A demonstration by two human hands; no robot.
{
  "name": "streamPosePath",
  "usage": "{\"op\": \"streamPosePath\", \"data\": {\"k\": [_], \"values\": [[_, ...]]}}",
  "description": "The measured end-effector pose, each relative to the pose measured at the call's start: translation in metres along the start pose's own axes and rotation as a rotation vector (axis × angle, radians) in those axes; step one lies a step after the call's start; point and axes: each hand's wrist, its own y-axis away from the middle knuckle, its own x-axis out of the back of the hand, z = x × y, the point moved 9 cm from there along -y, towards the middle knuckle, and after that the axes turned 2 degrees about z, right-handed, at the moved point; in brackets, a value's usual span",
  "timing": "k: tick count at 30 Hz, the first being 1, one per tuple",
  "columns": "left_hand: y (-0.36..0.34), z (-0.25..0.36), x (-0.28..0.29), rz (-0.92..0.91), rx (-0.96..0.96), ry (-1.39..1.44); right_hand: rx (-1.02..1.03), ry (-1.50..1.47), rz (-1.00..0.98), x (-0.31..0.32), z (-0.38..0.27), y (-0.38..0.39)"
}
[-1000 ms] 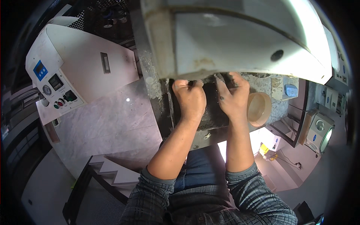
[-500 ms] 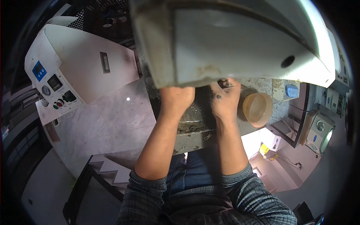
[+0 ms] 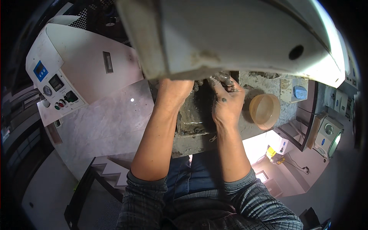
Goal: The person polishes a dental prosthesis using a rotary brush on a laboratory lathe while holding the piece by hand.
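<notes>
My left hand (image 3: 177, 89) reaches under the edge of a large pale machine hood (image 3: 237, 42), which covers its fingers almost wholly. Beside it, my right hand (image 3: 229, 100) has its fingers curled in, and they are coated with dark grey wet grime. Whatever sits in that curl, if anything, I cannot make out. Both hands are over a dark, wet, shallow tray (image 3: 191, 128) on the worktop, apart from each other. To the right of my right hand stands a translucent yellowish bowl (image 3: 265, 112).
At left a white machine casing (image 3: 92, 57) carries a control panel with buttons. A pale stone top (image 3: 111, 122) lies before it. On the right are a blue block (image 3: 299, 92), a small metal piece (image 3: 213, 138) near the front edge, and a white appliance (image 3: 326, 134) farther out.
Both hands have shifted slightly left relative to the bowl, and the right fingers now show more below the hood. The hood's edge appears higher and farther left in view.
</notes>
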Motion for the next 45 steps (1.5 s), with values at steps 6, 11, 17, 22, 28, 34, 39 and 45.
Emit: {"op": "streamPosePath", "data": {"k": [6,11,17,22,28,34,39,45], "values": [[0.000,0.003,0.005,-0.049,-0.019,-0.058,0.003,0.083,-0.015,-0.002,0.002,0.002],[0.004,0.010,0.002,-0.103,-0.138,-0.130,0.002,0.084,-0.032,-0.004,0.000,0.005],[0.004,0.020,0.003,-0.019,-0.071,-0.250,-0.020,0.113,-0.007,-0.002,0.002,0.000],[-0.004,0.006,0.007,-0.014,0.011,-0.137,-0.028,0.086,-0.005,-0.006,0.004,-0.002],[-0.006,0.003,0.002,-0.068,-0.106,-0.228,-0.032,0.027,0.020,-0.004,0.006,-0.002],[0.027,0.019,0.000,-0.025,-0.209,-0.150,-0.007,0.077,-0.011,0.004,0.002,0.004],[0.038,0.029,0.001,0.063,-0.346,-0.149,0.025,0.107,-0.023,0.004,0.001,0.004],[0.032,0.034,-0.005,0.082,-0.405,-0.569,0.018,0.064,-0.015,-0.002,0.002,-0.005]]}}
